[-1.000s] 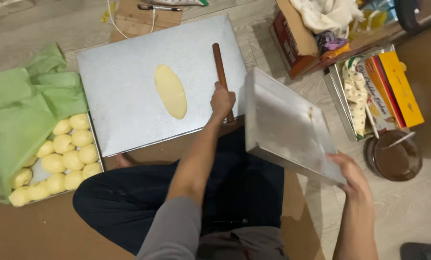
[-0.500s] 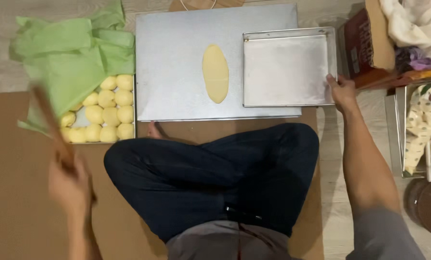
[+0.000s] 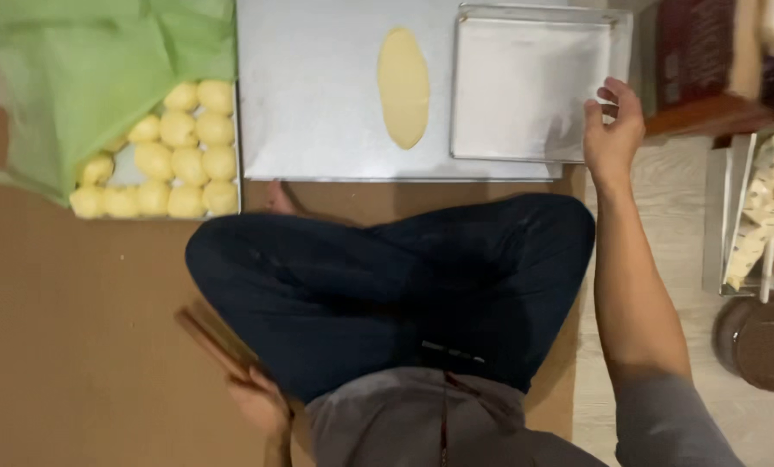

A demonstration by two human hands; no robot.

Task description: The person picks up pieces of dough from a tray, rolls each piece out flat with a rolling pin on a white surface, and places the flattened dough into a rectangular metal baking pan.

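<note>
Metal baking tray [image 3: 525, 86] now set down, right hand [image 3: 614, 130] open beside it; left hand [image 3: 262, 405] lowers gripped rolling pin [image 3: 218, 343] floorward.

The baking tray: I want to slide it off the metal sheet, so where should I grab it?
Grip the baking tray by its raised right rim, coming from the right, where the right hand is open beside it. The rim gives fingers a lip; the oval dough lies close along the left edge, so that side is probably riskier.

Left hand [image 3: 262, 402] low beside the hip, fingers closed; right hand [image 3: 614, 130] stretched forward, fingers loosely curled.
</note>
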